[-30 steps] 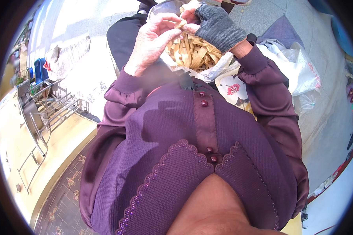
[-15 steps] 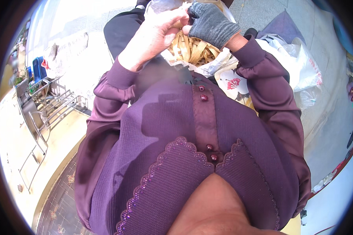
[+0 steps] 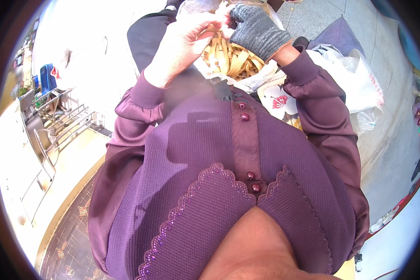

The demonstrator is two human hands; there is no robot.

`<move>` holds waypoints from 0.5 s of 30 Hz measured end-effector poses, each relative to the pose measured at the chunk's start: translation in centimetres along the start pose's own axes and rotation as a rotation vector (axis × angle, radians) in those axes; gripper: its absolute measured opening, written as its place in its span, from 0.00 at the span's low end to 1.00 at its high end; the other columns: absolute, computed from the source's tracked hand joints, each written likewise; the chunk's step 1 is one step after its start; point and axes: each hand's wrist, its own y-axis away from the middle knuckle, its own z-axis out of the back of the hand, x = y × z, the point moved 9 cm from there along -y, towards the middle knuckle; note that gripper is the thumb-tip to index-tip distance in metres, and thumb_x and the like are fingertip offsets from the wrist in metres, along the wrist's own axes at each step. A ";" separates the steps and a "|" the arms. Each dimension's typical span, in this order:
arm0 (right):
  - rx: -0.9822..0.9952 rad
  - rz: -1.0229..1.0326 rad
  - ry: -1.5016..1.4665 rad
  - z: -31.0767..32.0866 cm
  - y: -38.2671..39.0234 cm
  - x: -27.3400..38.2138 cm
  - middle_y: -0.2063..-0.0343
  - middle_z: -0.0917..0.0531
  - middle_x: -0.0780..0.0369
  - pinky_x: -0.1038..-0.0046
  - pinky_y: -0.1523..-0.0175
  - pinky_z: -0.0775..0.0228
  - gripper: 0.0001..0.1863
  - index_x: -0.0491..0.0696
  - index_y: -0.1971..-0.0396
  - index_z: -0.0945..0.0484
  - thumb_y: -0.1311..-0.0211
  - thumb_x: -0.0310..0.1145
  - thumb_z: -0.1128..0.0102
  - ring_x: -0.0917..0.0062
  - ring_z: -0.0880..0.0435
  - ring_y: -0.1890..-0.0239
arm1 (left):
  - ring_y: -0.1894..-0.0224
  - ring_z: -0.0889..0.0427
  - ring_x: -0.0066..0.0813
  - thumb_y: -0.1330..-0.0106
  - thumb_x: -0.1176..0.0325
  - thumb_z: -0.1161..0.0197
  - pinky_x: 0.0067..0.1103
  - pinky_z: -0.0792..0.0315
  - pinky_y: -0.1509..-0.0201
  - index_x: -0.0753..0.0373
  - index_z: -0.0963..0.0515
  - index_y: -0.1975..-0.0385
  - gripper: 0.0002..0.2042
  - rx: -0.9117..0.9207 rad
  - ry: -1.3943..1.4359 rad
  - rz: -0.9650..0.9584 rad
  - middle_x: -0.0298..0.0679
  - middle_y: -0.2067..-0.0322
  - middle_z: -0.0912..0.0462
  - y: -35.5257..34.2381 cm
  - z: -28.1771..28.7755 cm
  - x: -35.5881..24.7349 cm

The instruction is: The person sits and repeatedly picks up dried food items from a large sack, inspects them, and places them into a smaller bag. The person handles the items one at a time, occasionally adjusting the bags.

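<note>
My bare left hand and my right hand, in a grey fingerless glove, meet at the top of the view. The fingertips of both are pinched close together, nearly touching. Whatever lies between them is washed out by the bright light and too small to make out. Just below the hands, a heap of flat yellowish strips fills a white plastic bag by my lap. The hands hide part of the heap and of the bag's far side.
A white plastic bag and a dark purple-grey cloth lie to the right on the pavement. A red-flowered white piece is by my right forearm. On the left stand a blue chair and a metal-framed seat.
Both hands have shifted slightly to the right in view and remain pinched together. The fingers of my right hand have moved a little; the heap of strips looks the same.
</note>
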 end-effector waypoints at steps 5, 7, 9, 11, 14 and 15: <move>0.085 -0.223 -0.551 -0.7 0.6 -1.3 0.76 0.24 0.67 0.78 0.65 0.30 0.06 0.45 0.74 0.26 0.48 0.27 0.37 0.82 0.25 0.72 | 0.62 0.20 0.20 0.41 0.78 0.37 0.17 0.26 0.56 0.64 0.25 0.62 0.09 0.109 0.499 0.131 0.34 0.66 0.19 -0.1 -1.0 1.4; 0.148 -0.280 -0.837 -1.5 0.8 -0.9 0.75 0.23 0.68 0.81 0.65 0.29 0.05 0.42 0.71 0.25 0.47 0.24 0.37 0.84 0.24 0.70 | 0.63 0.20 0.19 0.41 0.77 0.36 0.17 0.26 0.56 0.62 0.25 0.60 0.10 0.079 0.524 0.163 0.32 0.68 0.19 -0.1 -0.8 2.2; 0.088 -0.253 -0.632 -0.1 0.5 0.3 0.74 0.22 0.67 0.80 0.64 0.28 0.07 0.42 0.68 0.24 0.46 0.26 0.36 0.83 0.23 0.70 | 0.65 0.20 0.19 0.41 0.76 0.36 0.17 0.26 0.57 0.62 0.25 0.60 0.10 0.031 0.499 0.190 0.32 0.69 0.19 0.0 -0.2 3.0; -0.040 -0.116 -0.344 1.9 0.1 1.5 0.72 0.19 0.64 0.80 0.63 0.28 0.11 0.42 0.63 0.22 0.46 0.29 0.35 0.83 0.21 0.69 | 0.66 0.20 0.20 0.40 0.75 0.36 0.16 0.27 0.60 0.63 0.25 0.60 0.09 -0.033 0.430 0.209 0.35 0.67 0.19 0.1 0.5 3.3; -0.201 0.210 0.245 4.7 0.5 6.7 0.69 0.19 0.60 0.73 0.60 0.27 0.14 0.44 0.62 0.22 0.49 0.31 0.35 0.71 0.19 0.66 | 0.68 0.21 0.20 0.37 0.71 0.39 0.16 0.27 0.61 0.64 0.26 0.56 0.11 -0.056 0.530 0.313 0.37 0.65 0.18 0.1 0.8 2.9; -0.192 0.281 0.222 4.5 0.5 7.1 0.70 0.20 0.60 0.72 0.59 0.28 0.13 0.44 0.62 0.22 0.48 0.31 0.36 0.70 0.20 0.65 | 0.68 0.21 0.20 0.36 0.70 0.40 0.15 0.27 0.61 0.64 0.26 0.55 0.12 -0.023 0.591 0.323 0.38 0.64 0.18 0.1 0.5 2.8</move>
